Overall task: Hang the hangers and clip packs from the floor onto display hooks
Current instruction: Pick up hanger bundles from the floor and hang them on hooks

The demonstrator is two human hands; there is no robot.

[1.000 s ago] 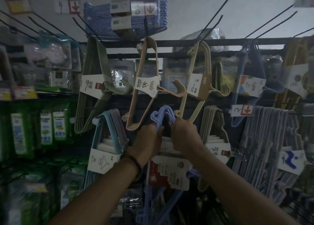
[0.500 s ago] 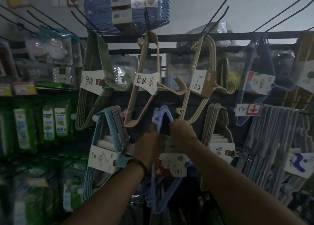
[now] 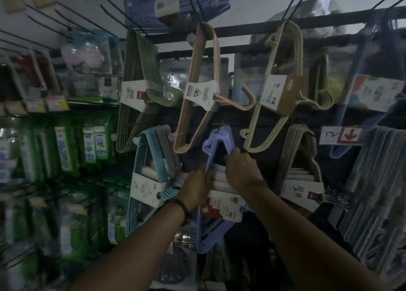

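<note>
Curls the fingers of the right hand round the right-hand slope of the lavender hanger pack, just under its peak, knuckles toward the camera. Grips the left-hand slope lower down with the left hand, fingers wrapped round the edge of the stack. Holds the pack upright between both hands, peak uppermost against the dark back panel, red-and-white label showing below the wrists and the lavender lower bars trailing beneath. Cannot tell whether the peak is hung on anything or only held in place. Wears a dark band on the left wrist. Flanked just to the left by a light blue hanger pack with a white label, close beside the left hand, and to the right by a grey-beige hanger pack. Overhung by a pink hanger pack marked 8, its lower corner just left of the lavender peak, and by a cream hanger pack marked 10, its lower end just above the right hand; both hanging up at the black rack bar. Further out: an olive hanger pack at upper left, green packets in rows at far left, and a tag marked 12 with a red arrow at right.
</note>
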